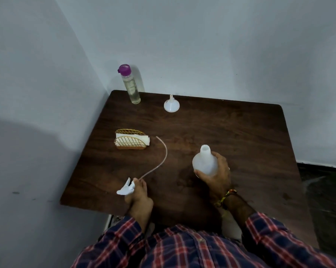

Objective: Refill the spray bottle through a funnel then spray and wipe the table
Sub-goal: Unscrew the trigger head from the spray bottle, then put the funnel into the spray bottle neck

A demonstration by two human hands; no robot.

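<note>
The left hand (138, 192) grips the spray head (125, 188), partly hiding it; its tube (161, 159) arcs toward 12 o'clock. The right hand (218, 177), at 3 o'clock, wraps the uncapped spray bottle (204, 161). The funnel (171, 105) and refill bottle (131, 85) stand near the table (240, 132)'s far edge.

Right hand (216, 176) grips the white spray bottle (204, 161), upright, neck open, cap off. Left hand (138, 192) holds the spray head (125, 188); its dip tube (163, 157) curves away over the dark wooden table (230, 136). White funnel (171, 105) rests mouth-down near the far edge. Clear refill bottle (131, 86), purple cap, stands at the far left corner. Wire napkin holder (131, 141) stands left of centre.
</note>
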